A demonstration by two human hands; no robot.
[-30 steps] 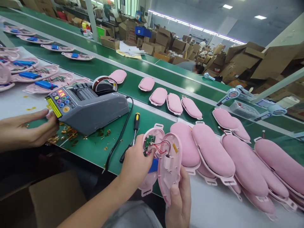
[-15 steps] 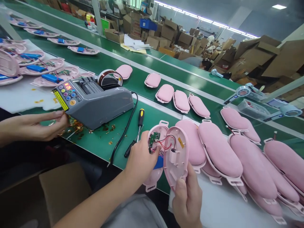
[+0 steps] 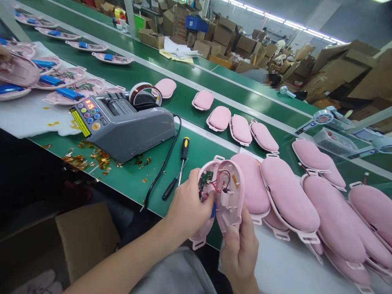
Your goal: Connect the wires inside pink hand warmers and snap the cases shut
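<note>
- Since a second ago, the co-worker's arm that reached to the front of the tape dispenser has gone from there; a co-worker's hand now shows at the far left edge, by an open pink shell, well apart from the person's own fingers.
- Left fingers are curled firmly around the board half of an opened pink case, as in the earlier pictures; the thumb bends inside it, just beside the green circuit board.
- Right fingers grip the cover half at its lower end, thumb on the near side, the others along its outer side.
- Between the two sets of fingers, red and black wires join the halves, whose insides show; the left thumb partly hides a blue block.
- Just beyond the left fingers, two screwdrivers lie crossed on the green table; a black cable runs past, farther left.
- Near the right fingers, a padded pink case sits behind the cover half, partly covered by it; more padded cases overlap to the right, on a white sheet.
</note>
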